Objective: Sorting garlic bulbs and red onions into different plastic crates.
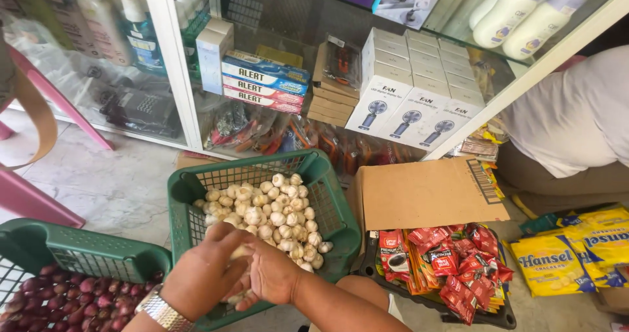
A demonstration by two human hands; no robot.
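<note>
Both hands, left hand point(203, 273) and right hand point(272, 273), are pressed together, clamped on a garlic bulb point(240, 252) over the near rim of the green basket point(327, 194), the garlic pile point(272, 214) just beyond them.

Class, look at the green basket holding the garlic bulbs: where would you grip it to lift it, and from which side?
Probably the rim of the green basket at its two bare side walls, coming from above. It is open-topped and tilted, with garlic bulbs piled inside, and both hands, left hand and right hand, crowd the near edge.
</note>
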